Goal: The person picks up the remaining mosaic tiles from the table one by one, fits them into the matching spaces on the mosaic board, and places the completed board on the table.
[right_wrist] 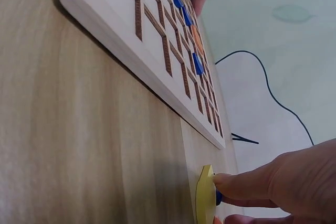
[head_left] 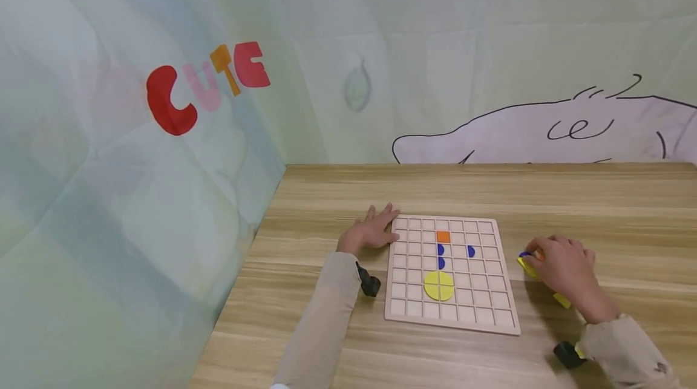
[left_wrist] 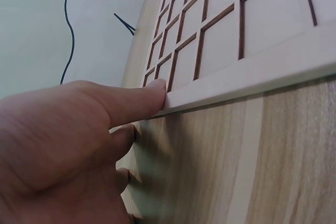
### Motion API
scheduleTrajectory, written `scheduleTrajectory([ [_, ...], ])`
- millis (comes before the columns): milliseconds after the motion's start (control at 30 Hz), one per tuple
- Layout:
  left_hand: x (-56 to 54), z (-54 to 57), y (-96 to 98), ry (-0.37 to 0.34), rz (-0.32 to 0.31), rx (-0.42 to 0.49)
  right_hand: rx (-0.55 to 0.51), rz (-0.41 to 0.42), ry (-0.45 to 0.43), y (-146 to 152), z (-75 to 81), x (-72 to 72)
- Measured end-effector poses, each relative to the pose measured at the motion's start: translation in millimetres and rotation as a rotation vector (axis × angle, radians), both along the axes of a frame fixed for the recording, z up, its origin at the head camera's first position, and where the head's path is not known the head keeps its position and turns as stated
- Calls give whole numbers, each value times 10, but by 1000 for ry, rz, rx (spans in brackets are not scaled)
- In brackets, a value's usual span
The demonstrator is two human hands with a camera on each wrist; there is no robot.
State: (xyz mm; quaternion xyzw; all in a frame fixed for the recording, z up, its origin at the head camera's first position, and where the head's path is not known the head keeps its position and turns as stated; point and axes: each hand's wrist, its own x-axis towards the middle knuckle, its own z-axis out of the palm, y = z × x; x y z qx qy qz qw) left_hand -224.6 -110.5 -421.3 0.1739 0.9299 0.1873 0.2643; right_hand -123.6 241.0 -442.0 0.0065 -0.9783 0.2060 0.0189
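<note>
A square wooden grid board [head_left: 405, 309] lies on the table. My left hand [head_left: 371, 233] rests at its left edge, fingers spread and thumb touching the rim. In the left wrist view the thumb [left_wrist: 142, 98] lies on the board's corner edge. On the board are an orange square piece [head_left: 443, 236], several blue half-circle pieces [head_left: 471, 251] and yellow pieces forming a circle [head_left: 438, 279]. Right of the board, my right hand [head_left: 566, 268] pinches a small blue piece [right_wrist: 218, 198] over a yellow piece [right_wrist: 203, 195]. An orange piece [head_left: 539, 254] shows by its fingers; the palm hides more.
The wood-grain table [head_left: 337, 189] extends around the board. Another yellow piece [head_left: 562, 300] lies under the right wrist. A printed cloth backdrop [head_left: 327, 74] hangs behind and left of the table. Each forearm wears a dark wrist camera [head_left: 569, 354].
</note>
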Motion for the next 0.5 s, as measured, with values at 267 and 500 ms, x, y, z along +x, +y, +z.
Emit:
scheduleTrajectory([
  [267, 1, 2, 1, 0, -3, 3, -12, 3, -40, 10, 13, -24],
  [500, 1, -4, -1, 8, -3, 2, -13, -6, -19, 3, 23, -2],
])
